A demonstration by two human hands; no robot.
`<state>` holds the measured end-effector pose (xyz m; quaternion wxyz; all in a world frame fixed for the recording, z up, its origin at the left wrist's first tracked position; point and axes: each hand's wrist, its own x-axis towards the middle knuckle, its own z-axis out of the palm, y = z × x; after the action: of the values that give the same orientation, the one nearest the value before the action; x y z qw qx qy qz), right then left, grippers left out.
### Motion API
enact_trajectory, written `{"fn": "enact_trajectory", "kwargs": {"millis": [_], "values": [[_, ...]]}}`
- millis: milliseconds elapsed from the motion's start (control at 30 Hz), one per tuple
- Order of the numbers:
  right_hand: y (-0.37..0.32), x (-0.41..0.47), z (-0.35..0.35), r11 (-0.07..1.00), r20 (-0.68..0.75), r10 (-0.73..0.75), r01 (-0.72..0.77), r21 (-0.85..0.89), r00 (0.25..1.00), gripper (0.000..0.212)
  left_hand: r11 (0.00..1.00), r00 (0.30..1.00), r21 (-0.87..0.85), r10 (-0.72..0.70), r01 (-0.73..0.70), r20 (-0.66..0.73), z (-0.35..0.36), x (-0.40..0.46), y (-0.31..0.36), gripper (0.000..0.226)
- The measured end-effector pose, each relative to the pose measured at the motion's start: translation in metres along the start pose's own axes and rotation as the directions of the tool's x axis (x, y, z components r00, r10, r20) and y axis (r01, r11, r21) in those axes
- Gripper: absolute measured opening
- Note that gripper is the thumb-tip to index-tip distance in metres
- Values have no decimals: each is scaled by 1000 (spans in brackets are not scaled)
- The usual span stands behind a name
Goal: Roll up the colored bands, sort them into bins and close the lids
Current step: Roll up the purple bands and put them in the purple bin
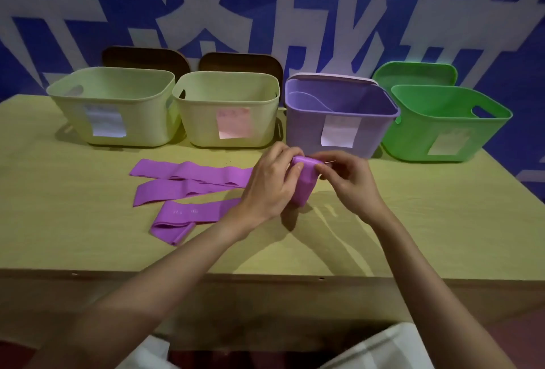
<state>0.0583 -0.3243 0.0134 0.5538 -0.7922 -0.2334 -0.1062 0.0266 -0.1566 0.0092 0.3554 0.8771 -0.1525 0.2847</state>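
Purple band (303, 182), partly rolled, was held just above the table (88, 236) in front of the purple bin (339, 129). In the head view, the left hand (265, 188) curled round the roll from the side while the right hand (345, 179) pinched its upper end between thumb and fingertips. Judging from this, the roll wanted keeping tight and its edges level, the loose tail pressed flat before it was let go, or it would likely spring open in the bin.

Three more purple bands (188, 174) lay flat to the left, overlapping. Behind stood two pale green bins (118, 106), the purple one and a bright green bin (442, 126), each with a paper label, all open; lids leaned behind them. The purple bin seemed to hold something pale, too dim to name; the others showed nothing I could make out.
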Motion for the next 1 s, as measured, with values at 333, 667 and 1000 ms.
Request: {"fn": "enact_trajectory", "kwargs": {"millis": [333,667,1000], "values": [[-58,67,8,947,-189,-189,230,225,964,15,998,977,-54,20,-32,-210,-40,68,6,31],[-65,131,43,932,-195,-225,269,242,955,15,1000,920,-17,-26,21,-391,-54,122,-30,42],[-54,156,57,951,-133,-192,218,219,972,12,990,885,127,112,-60,-453,-45,138,-73,34]]}}
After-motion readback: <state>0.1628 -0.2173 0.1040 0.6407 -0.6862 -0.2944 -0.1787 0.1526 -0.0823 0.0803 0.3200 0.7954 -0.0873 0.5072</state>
